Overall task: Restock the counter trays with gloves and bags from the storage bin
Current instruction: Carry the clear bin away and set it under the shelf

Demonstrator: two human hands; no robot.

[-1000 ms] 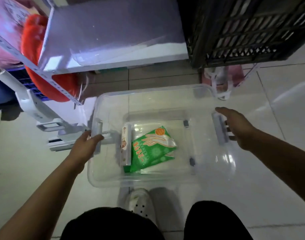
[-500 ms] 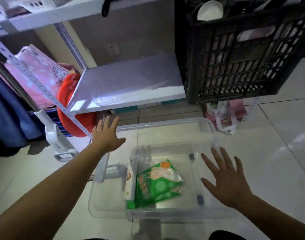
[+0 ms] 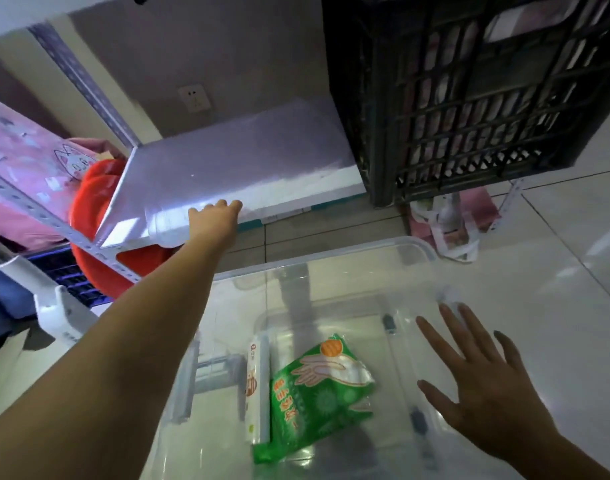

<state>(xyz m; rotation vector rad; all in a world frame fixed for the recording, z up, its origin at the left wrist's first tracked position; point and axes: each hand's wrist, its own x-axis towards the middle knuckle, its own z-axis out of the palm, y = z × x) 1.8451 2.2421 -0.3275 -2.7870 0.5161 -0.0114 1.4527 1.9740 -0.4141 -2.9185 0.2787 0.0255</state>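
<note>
**Reaching to the shelf above the storage bin**

Left to right. My left hand [image 3: 215, 216] stretches forward to the front edge of the white shelf [image 3: 227, 168], where a clear lid [image 3: 165, 223] seems to lie; the fingers rest on that edge, but whether they curl round anything I cannot tell. The clear storage bin [image 3: 331, 258] stands open on the tiled floor below. Inside it, a narrow white box of bags [image 3: 257, 386] lies just beside a green pack of gloves [image 3: 314, 389], the pack tilted and printed with a hand outline. My right hand [image 3: 483, 386] hovers spread over the bin's right part, holding nothing. I judge the step to be gathering stock; next I must lower a hand into the bin and grip the pack or box.
</note>
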